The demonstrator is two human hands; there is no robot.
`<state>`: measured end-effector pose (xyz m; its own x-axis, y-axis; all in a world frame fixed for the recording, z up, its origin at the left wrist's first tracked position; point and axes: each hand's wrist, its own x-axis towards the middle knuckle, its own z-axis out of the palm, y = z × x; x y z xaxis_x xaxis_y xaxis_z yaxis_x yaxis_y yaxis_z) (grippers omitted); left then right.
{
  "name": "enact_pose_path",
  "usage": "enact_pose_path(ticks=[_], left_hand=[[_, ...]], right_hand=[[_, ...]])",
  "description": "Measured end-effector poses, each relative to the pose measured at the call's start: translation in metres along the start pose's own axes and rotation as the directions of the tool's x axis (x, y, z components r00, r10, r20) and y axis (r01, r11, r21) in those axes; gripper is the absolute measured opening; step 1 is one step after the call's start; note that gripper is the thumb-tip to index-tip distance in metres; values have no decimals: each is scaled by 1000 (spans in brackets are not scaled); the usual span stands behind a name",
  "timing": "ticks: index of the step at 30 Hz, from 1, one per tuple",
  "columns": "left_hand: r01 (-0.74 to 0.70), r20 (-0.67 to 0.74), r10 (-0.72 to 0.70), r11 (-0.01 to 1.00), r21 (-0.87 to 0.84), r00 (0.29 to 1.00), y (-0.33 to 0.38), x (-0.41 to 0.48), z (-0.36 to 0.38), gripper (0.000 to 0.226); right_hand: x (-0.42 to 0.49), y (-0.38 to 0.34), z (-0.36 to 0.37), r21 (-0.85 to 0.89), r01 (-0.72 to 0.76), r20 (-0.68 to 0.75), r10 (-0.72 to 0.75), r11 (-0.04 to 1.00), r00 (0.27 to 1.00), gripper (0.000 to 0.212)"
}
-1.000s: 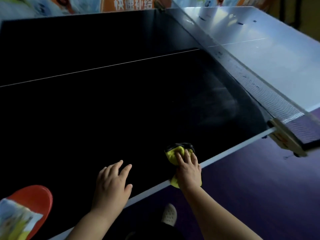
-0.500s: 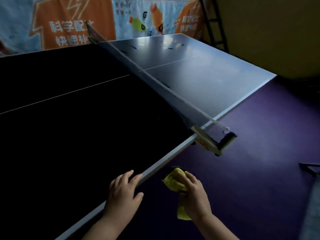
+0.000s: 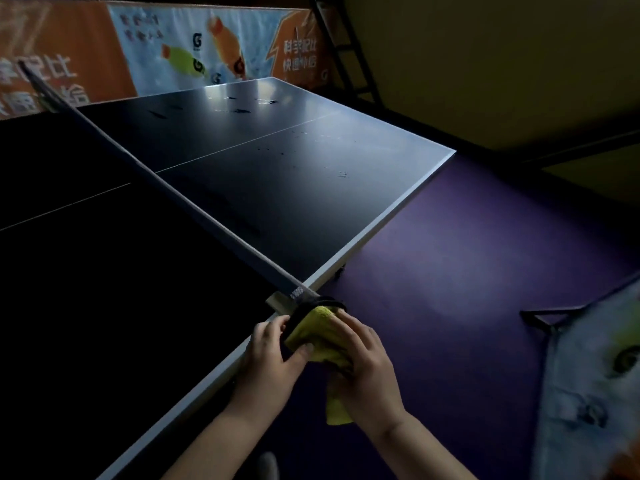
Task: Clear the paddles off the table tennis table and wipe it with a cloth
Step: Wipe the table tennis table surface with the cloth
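1. The left hand is curling at the tabletop's near side edge, thumb pressing on the one yellow cloth.
2. The right hand is closing over that cloth from the other side — a tail is hanging below the palm.
3. The cloth is bunching just beside the net post, off the edge.
4. Two hands, one cloth, one net — no paddles showing.

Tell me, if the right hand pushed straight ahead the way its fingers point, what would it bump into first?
Probably the net post clamp at the table edge. The right hand holds the yellow cloth just short of it, fingers aimed up-left; depth is hard to judge.
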<state>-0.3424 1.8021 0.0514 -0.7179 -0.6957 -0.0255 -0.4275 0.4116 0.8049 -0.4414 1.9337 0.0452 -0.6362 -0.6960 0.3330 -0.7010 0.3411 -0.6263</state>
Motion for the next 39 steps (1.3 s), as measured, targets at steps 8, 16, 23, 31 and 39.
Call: enact_pose_path(ticks=[8, 16, 23, 31, 39], left_hand=[[13, 111, 15, 969, -247, 994, 53, 137, 25, 33], [-62, 232, 144, 943, -327, 962, 93, 241, 68, 21], [8, 251, 59, 965, -261, 966, 107, 305, 119, 16], [92, 179, -80, 994, -58, 981, 145, 366, 200, 24], [299, -204, -322, 944, -136, 924, 142, 368, 224, 32]], right_hand=[[113, 68, -10, -36, -58, -19, 57, 998, 998, 92], [184, 137, -33, 201, -346, 150, 320, 917, 935, 124], [255, 223, -34, 372, -442, 295, 348, 816, 890, 122], [364, 326, -65, -92, 25, 565, 32, 995, 825, 104], [453, 354, -49, -57, 171, 801, -57, 984, 596, 26]])
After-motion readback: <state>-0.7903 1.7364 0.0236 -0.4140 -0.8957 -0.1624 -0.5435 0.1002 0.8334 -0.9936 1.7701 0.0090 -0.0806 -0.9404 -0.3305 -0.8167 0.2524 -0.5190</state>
